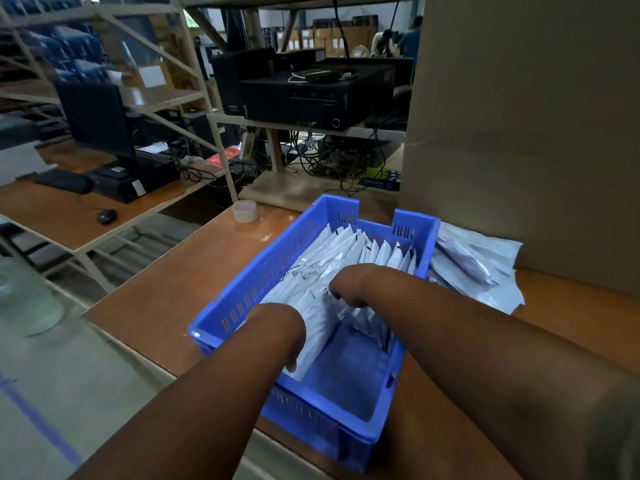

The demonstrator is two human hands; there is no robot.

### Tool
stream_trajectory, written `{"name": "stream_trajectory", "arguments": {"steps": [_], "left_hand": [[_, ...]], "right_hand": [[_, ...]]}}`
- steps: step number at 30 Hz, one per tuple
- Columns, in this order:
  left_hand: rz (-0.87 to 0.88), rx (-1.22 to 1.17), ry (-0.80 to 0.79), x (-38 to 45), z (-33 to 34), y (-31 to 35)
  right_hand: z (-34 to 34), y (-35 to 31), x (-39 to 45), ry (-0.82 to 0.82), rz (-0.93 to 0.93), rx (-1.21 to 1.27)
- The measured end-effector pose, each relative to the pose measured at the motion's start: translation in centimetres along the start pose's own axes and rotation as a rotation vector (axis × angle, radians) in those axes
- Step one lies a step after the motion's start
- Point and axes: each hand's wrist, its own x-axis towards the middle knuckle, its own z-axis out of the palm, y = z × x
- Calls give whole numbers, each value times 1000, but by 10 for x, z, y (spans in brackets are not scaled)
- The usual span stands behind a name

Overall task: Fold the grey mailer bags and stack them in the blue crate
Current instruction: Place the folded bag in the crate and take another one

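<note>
Inside the blue crate [277,261], both hands are down among the row of folded grey mailer bags [349,247], which stand on edge and run away from the fingers toward the far wall. The left hand [280,327] curls round the nearest bag [317,327]; the right hand [349,282] hooks its fingers over the tops just beyond (grip itself hidden). Unfolded mailers [478,265] lie right of the crate, nearer the right hand.

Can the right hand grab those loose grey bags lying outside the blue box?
Probably yes. The right hand is inside the blue crate, busy with the folded bags. The loose mailer bags lie just over the crate's right wall, with nothing covering them.
</note>
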Motion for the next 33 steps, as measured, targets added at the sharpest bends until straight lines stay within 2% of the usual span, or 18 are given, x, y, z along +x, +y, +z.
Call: {"name": "stream_trajectory", "arguments": {"steps": [4,10,14,18,22,28,33], "left_hand": [[-13,-25,-5,0,1,-1],[-6,-112,-26,3,2,-4],[103,-260,334,-23,-16,-9],[241,-296,368,-55,-58,8],[348,-231,563,-102,-94,48],[496,-93,806,-154,-118,137],[562,-118,839,-175,-112,210]], "right_hand": [[-5,-2,-5,-8,19,-28],[-9,9,-31,148,1,245],[-14,28,-79,259,-38,357],[-13,55,-131,408,6,308],[2,90,-189,460,57,316],[51,144,-267,451,167,378],[105,179,-325,414,228,458]]}}
